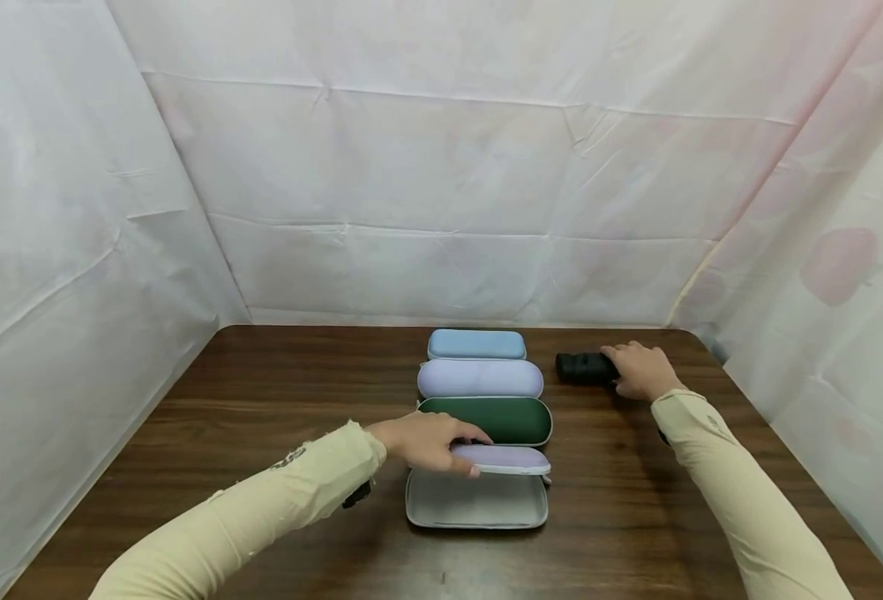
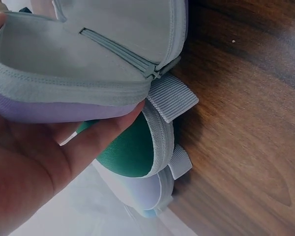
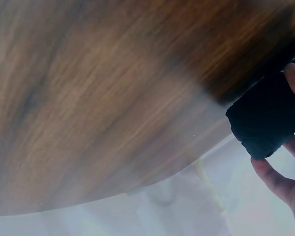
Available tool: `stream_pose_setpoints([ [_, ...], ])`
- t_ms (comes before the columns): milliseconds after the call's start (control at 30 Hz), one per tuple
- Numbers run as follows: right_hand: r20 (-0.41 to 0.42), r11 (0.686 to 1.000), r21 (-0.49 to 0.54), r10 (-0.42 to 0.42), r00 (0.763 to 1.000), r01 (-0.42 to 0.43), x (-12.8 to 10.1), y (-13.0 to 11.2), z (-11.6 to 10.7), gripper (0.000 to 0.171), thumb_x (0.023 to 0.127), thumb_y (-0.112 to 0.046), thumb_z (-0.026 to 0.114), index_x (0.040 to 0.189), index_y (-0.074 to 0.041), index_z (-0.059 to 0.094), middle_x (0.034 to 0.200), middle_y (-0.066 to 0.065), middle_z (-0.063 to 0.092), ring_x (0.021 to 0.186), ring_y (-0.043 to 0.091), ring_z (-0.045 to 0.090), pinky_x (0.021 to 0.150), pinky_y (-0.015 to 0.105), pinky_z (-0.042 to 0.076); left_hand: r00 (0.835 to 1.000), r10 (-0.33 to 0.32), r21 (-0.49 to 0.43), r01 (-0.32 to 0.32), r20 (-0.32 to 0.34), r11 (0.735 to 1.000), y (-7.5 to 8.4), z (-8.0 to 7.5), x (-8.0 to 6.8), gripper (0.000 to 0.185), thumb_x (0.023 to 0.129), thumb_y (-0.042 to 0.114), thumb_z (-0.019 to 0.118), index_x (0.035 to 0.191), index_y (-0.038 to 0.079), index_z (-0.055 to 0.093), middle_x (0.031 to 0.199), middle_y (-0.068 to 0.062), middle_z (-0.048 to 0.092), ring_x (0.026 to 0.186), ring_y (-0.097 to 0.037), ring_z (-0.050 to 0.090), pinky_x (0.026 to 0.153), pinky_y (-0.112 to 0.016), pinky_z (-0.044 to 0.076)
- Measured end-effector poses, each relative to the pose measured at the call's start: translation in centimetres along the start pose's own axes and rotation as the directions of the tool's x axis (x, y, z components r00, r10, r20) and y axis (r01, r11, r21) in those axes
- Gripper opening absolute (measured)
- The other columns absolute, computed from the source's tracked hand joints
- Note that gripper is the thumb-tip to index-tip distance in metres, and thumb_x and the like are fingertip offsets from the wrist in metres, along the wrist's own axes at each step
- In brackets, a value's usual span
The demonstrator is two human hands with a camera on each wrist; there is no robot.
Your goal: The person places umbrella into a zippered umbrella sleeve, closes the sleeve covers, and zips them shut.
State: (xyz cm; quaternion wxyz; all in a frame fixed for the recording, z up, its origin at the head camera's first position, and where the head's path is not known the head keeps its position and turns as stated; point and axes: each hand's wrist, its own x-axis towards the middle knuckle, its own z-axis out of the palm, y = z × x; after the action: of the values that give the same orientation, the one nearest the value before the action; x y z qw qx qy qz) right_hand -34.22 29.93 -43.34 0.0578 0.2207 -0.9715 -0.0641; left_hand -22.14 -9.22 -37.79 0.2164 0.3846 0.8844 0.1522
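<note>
My left hand holds the far half of an open lavender zip case, thumb on the near side. The front half lies flat on the table, its grey lining facing up. In the left wrist view the zip and a ribbed grey tab show at the hinge end, with fingers under the lavender shell. Off to the right, my right hand grips one end of a black roll-shaped thing. Thumb and fingers lie round that black piece in the right wrist view; its exact kind cannot be told.
Behind the open case lie a green zip case, a lavender one and a light blue one, lined up away from me. All are on a dark wooden table. White sheeting hangs behind and at both sides.
</note>
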Motion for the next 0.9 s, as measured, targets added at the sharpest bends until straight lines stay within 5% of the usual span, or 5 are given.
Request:
stream_pose_setpoints([
  [467,-0.036,1.000,0.005,-0.013,0.999,0.013,-2.1,-1.8,-2.2,0.065,0.073,-0.013,0.077,0.131,0.000,0.053,0.119,0.021,0.060,0.097,0.040,0.055,0.057,0.046,0.049,1.000,-0.010,-0.030,0.010,-0.003,0.999,-0.7,-0.1,0.3,0.054,0.088,0.050,0.057,0.137,0.027,0.052,0.118,0.012,0.059,0.100,-0.002,0.054,0.085,-0.031,0.044],
  [900,-0.126,0.992,0.054,-0.105,0.986,0.113,-6.9,-5.5,-5.5,0.064,0.065,-0.004,0.077,0.126,0.003,0.058,0.115,0.020,0.062,0.091,0.039,0.056,0.048,0.036,0.044,1.000,-0.004,-0.061,0.006,0.026,0.998,-0.8,-0.6,0.9,0.055,0.090,0.051,0.054,0.139,0.026,0.051,0.125,0.010,0.057,0.109,-0.005,0.052,0.091,-0.033,0.043],
])
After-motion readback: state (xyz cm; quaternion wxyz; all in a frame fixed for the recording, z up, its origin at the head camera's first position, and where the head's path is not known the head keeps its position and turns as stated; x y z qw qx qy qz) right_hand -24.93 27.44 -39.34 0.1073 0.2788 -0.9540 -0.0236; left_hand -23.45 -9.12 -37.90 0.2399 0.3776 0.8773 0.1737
